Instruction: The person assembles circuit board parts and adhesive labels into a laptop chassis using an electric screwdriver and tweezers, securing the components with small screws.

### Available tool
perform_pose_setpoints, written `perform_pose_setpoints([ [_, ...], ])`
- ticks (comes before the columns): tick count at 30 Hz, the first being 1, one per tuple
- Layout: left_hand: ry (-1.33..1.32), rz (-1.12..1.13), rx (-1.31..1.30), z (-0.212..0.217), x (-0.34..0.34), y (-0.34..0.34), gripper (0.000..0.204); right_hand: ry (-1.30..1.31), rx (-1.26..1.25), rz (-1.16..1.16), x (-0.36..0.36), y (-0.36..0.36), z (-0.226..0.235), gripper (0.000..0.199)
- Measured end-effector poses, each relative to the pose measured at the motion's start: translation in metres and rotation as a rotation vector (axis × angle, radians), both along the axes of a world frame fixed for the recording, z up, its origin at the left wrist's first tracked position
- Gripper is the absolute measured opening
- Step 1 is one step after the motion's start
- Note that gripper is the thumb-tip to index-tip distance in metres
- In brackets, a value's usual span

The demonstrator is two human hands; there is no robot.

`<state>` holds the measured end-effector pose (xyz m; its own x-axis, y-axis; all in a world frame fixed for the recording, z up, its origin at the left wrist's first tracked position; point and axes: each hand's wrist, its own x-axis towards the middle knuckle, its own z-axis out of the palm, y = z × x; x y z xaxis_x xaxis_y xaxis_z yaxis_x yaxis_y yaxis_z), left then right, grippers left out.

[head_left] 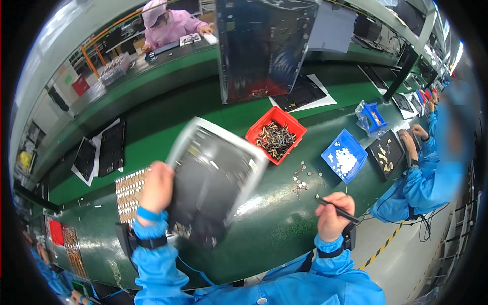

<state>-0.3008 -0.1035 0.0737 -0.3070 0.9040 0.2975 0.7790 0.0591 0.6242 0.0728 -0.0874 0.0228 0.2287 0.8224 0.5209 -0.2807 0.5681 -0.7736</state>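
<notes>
My left hand (pixel 156 187) grips the left edge of a flat black device housing (pixel 206 178). A white sheet (pixel 244 147) shows along the housing's edges. Both are tilted and blurred by motion over the table. In my right hand (pixel 335 216) is a slim black pen-like tool (pixel 339 210), its tip pointing left and away from me. Near that tip, several small parts with thin dark strips (pixel 301 180) lie loose on the green table (pixel 277 223). Beside my left hand is a tan sheet (pixel 126 195) with rows of small pale pieces, partly covered by the hand.
A red bin (pixel 300 124) holds many small dark and gold strips. To its right stands a blue bin (pixel 329 147) with white pieces. A printed board (pixel 267 51) hangs ahead. At right, a co-worker's hands (pixel 409 140) work by a black tray (pixel 380 168). Another person (pixel 173 25) sits across.
</notes>
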Motion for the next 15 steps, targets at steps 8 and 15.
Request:
perform_pose_setpoints([
  [8, -0.053, 0.769, 0.02, -0.121, -0.2, 0.158, 0.025, 0.015, -0.209, -0.246, 0.039, 0.021, -0.017, 0.015],
  [15, 0.469, 0.743, -0.473, -0.062, -0.102, 0.223, 0.028, -0.054, -0.329, -0.231, 0.055, 0.019, -0.029, 0.011],
])
